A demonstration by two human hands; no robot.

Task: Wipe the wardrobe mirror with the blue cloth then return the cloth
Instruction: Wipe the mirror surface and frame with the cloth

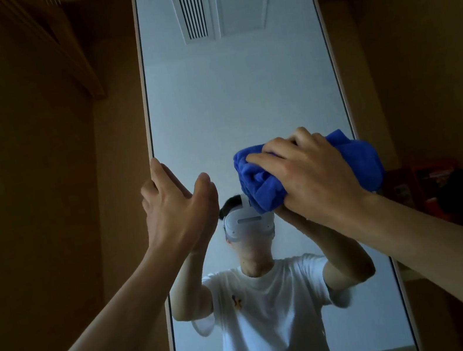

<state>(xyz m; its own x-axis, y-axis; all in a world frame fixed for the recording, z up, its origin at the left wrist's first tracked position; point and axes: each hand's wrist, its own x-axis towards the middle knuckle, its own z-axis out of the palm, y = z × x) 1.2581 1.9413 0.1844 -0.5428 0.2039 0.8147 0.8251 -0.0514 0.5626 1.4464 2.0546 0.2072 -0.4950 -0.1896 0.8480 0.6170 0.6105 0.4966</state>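
Wardrobe (24, 181): brown panels to L and R of centre, dim. Top and bottom cut off by the frame edges.

Mirror (241, 96): tall, narrow, pale frame, upright between the panels. Its top and bottom edges are out of view. The glass reflects a ceiling vent (190, 3), a pale wall and the person. In the reflection, a white headset (248, 223) covers the upper face, and a white shirt (266, 308) has a small chest mark too small to read.

Items at R (443, 193): red and dark shapes beside the mirror's R edge, partly behind the R forearm. Too dark to identify.

Both forearms are bare and enter from the bottom corners. Elbows are cut off.

Cloth (259, 182): blue, bunched into a wad, against the glass at mid-height, R of centre, just above the reflected head. Its mid part is covered by the hand. Its R end sits near the mirror's R frame.

R hand (310, 173): on the cloth, back toward the camera, fingers curled over and into the wad, gripping it. Thumb is not visible. The palm side is hidden.

L hand (174, 207): at the mirror's L edge, level with the cloth, well apart from it. Fingers are bent round the frame edge with most tips hidden. The thumb is spread wide over the glass. It holds the mirror edge.
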